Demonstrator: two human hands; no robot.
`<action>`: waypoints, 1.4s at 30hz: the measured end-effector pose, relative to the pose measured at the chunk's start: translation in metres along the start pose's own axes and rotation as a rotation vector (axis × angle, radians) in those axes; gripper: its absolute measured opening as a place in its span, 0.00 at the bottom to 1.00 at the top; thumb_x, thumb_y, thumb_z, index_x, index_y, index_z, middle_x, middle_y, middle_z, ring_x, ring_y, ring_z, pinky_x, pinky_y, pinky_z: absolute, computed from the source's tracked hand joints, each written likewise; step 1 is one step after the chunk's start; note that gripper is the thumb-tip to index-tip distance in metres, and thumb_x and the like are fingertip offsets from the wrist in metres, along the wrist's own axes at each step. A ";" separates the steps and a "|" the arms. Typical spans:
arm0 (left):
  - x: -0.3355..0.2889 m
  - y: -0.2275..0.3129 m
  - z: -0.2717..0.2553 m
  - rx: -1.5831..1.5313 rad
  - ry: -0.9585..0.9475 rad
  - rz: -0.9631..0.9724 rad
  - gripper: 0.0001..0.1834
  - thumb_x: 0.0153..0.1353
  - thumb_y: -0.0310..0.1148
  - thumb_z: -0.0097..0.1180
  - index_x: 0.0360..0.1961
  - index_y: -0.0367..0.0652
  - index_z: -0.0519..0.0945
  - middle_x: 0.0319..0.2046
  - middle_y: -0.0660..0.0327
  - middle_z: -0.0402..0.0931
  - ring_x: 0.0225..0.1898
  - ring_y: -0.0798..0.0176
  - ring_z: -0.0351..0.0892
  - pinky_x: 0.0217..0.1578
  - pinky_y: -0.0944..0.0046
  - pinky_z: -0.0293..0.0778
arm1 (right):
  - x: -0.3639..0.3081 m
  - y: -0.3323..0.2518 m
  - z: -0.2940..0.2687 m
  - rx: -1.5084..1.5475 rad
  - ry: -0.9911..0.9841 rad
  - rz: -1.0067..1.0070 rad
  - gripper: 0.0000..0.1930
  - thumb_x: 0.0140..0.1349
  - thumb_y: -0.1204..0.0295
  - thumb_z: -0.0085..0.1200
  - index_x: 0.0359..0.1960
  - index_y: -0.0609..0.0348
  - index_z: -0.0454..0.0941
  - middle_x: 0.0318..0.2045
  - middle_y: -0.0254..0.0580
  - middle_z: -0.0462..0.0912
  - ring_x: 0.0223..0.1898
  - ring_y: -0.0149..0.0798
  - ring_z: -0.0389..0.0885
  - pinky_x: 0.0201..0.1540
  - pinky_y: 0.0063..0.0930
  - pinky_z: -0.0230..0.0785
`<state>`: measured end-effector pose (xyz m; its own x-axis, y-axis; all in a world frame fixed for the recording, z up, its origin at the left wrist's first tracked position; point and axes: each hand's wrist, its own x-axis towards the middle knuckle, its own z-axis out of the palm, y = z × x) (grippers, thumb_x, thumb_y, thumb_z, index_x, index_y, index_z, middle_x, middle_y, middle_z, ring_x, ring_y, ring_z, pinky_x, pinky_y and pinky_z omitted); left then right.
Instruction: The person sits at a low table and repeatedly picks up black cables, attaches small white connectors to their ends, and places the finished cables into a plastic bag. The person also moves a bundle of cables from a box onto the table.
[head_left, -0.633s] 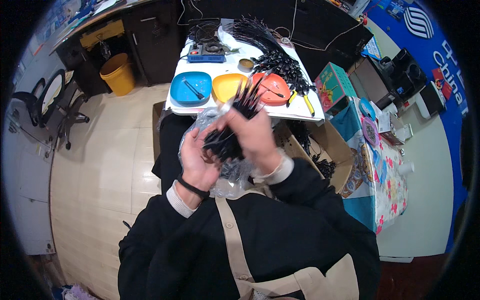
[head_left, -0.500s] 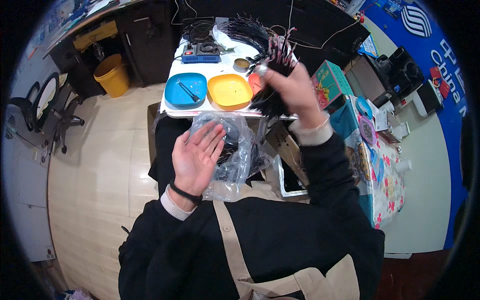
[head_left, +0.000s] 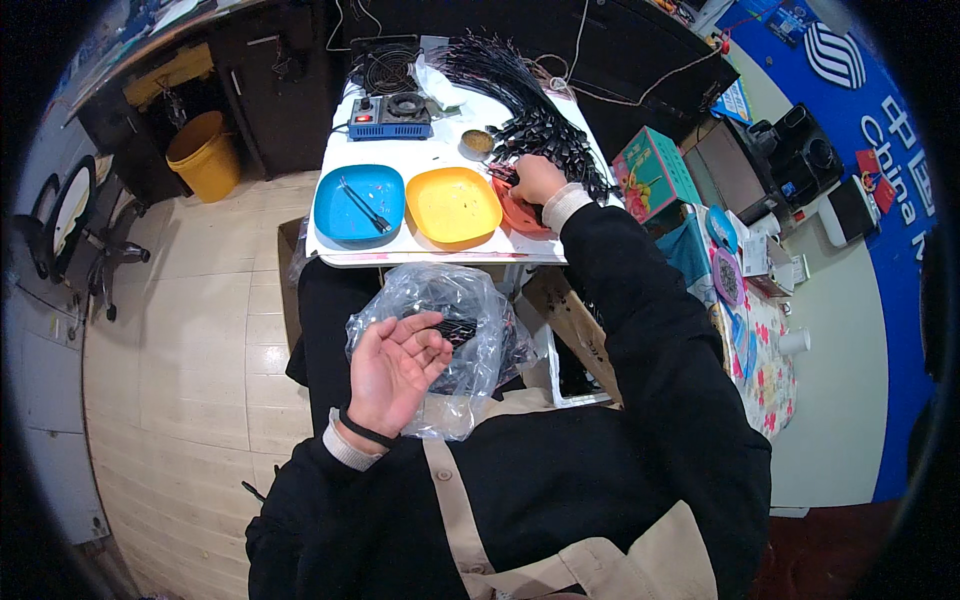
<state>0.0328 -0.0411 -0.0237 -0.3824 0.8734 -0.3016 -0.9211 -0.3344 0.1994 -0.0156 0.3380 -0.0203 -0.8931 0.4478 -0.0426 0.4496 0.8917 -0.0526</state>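
My left hand (head_left: pixel 395 370) is palm up over a clear plastic bag (head_left: pixel 470 405), its fingers loosely curled and apart, holding nothing. Dark wires (head_left: pixel 458 332) show inside the bag. At the table's right front, my right hand (head_left: pixel 541 181) is closed over the orange tray (head_left: pixel 525 218), which it partly covers. Reddish and black wire ends (head_left: pixel 503 174) stick out at its fingertips; the rest of what it grips is hidden. Just behind that hand lies a large spread of black wires (head_left: pixel 545 125) with black connector ends.
A blue tray (head_left: pixel 350 235) holding a black forked tool and a yellow tray (head_left: pixel 455 235) stand along the table's front. Behind them are a small blue heating device (head_left: pixel 390 125) and a round tin (head_left: pixel 477 143). A green box (head_left: pixel 655 175) and a flower-patterned cloth (head_left: pixel 765 385) are at right.
My right hand has come down from above the table, with its bundle of black wires, to the orange tray. My left hand's fingers have curled a little. The view has shifted slightly.
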 end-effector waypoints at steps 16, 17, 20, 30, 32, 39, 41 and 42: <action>0.001 0.006 -0.011 0.047 0.052 -0.029 0.20 0.67 0.39 0.38 0.40 0.33 0.76 0.21 0.61 0.68 0.30 0.62 0.68 0.41 0.61 0.68 | 0.018 0.050 -0.030 0.947 -0.005 0.333 0.14 0.50 0.70 0.62 0.29 0.75 0.80 0.25 0.45 0.83 0.25 0.37 0.82 0.30 0.32 0.73; 0.002 0.005 -0.011 0.050 0.063 -0.042 0.19 0.68 0.39 0.38 0.40 0.33 0.76 0.21 0.61 0.68 0.29 0.62 0.68 0.41 0.61 0.68 | 0.021 0.052 -0.032 0.966 -0.038 0.396 0.15 0.50 0.71 0.64 0.31 0.75 0.80 0.26 0.43 0.83 0.23 0.37 0.81 0.28 0.30 0.72; 0.006 0.002 -0.013 0.048 0.074 -0.075 0.19 0.67 0.39 0.37 0.39 0.32 0.75 0.21 0.62 0.67 0.29 0.62 0.67 0.40 0.61 0.68 | 0.029 0.052 -0.025 0.903 -0.234 0.373 0.16 0.53 0.72 0.64 0.35 0.75 0.76 0.26 0.44 0.81 0.21 0.34 0.81 0.21 0.26 0.74; 0.008 0.006 -0.019 0.048 0.107 -0.098 0.20 0.66 0.39 0.37 0.40 0.31 0.74 0.21 0.62 0.66 0.29 0.62 0.67 0.39 0.61 0.68 | 0.057 0.048 0.033 0.603 -0.107 0.366 0.19 0.46 0.69 0.67 0.34 0.77 0.80 0.30 0.48 0.83 0.28 0.37 0.81 0.32 0.28 0.72; 0.011 0.005 -0.021 0.046 0.120 -0.116 0.20 0.66 0.39 0.37 0.40 0.31 0.74 0.21 0.62 0.66 0.29 0.62 0.67 0.39 0.61 0.68 | 0.060 0.054 0.037 0.673 -0.047 0.410 0.19 0.46 0.69 0.67 0.33 0.77 0.80 0.29 0.48 0.83 0.28 0.36 0.81 0.32 0.27 0.71; 0.015 0.003 -0.024 0.043 0.101 -0.121 0.19 0.66 0.39 0.38 0.40 0.31 0.75 0.21 0.62 0.66 0.29 0.62 0.67 0.40 0.60 0.69 | 0.044 0.058 0.036 0.922 -0.141 0.455 0.16 0.50 0.73 0.64 0.34 0.78 0.78 0.27 0.48 0.83 0.23 0.39 0.83 0.26 0.29 0.75; 0.014 0.003 -0.025 0.041 0.097 -0.126 0.20 0.66 0.39 0.38 0.40 0.32 0.75 0.21 0.62 0.66 0.29 0.62 0.67 0.40 0.60 0.69 | 0.033 0.057 0.038 1.022 -0.160 0.441 0.17 0.50 0.74 0.65 0.34 0.79 0.77 0.28 0.49 0.83 0.24 0.38 0.83 0.26 0.28 0.75; 0.014 0.003 -0.025 0.042 0.100 -0.126 0.20 0.66 0.39 0.39 0.40 0.32 0.75 0.21 0.62 0.66 0.28 0.62 0.67 0.40 0.60 0.69 | 0.029 0.056 0.039 0.984 -0.173 0.437 0.16 0.50 0.74 0.65 0.35 0.78 0.77 0.28 0.49 0.83 0.24 0.38 0.83 0.26 0.27 0.75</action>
<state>0.0231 -0.0386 -0.0510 -0.2710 0.8671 -0.4180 -0.9592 -0.2072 0.1921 -0.0155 0.3981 -0.0633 -0.6739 0.6292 -0.3872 0.6110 0.1799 -0.7709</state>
